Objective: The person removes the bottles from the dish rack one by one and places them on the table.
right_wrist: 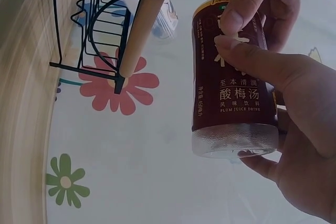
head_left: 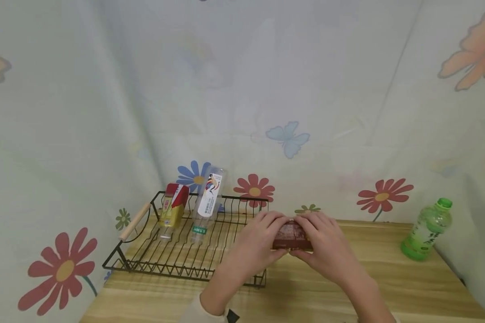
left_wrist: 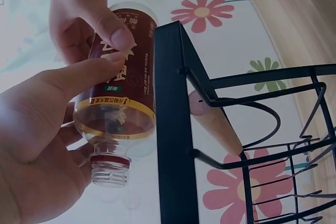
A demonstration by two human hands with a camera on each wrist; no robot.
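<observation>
Both hands hold a plum juice drink bottle (head_left: 292,237) sideways above the table, beside the rack's right end. It is clear plastic with a dark red-brown label, a yellow band and a bare screw neck. My left hand (head_left: 257,237) grips the neck end, its thumb on the label in the left wrist view. Around the base end curls my right hand (head_left: 323,240), thumb also pressing the label (right_wrist: 236,77). The thumb tips nearly meet. Some fingers of each hand are hidden behind the bottle.
A black wire rack (head_left: 186,270) with a wooden handle (head_left: 135,222) stands on the left. In it lean a red-and-yellow labelled bottle (head_left: 173,208) and a clear bottle (head_left: 208,202) with a white label. A green bottle (head_left: 426,231) stands on the wooden table (head_left: 388,287) at the right.
</observation>
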